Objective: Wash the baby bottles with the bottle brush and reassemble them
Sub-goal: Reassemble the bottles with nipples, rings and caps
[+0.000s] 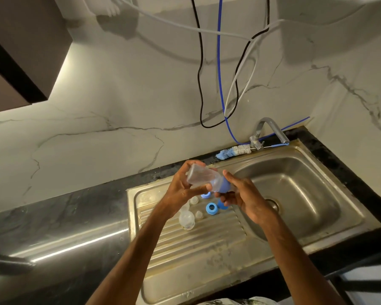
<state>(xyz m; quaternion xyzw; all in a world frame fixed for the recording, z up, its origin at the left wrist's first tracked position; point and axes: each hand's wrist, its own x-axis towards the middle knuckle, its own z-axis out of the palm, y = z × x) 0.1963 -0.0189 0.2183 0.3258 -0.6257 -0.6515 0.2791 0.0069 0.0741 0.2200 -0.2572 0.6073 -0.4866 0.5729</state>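
1 view only: head-worn, wide-angle, aimed forward and steeply down. Close above the left hand (180,189) and right hand (245,195), forearms entering from the bottom edge. Beyond the right hand, sink basin (295,183) and tap (271,130); beyond the left, marble wall (119,102).

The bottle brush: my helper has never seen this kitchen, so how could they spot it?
Start at the steel sink and follow its back rim to the tap. The bottle brush lies flat along that rim, its head just left of the tap. Unlike the small blue rings and clear teats on the drainboard, it is long, with white and blue bristles.
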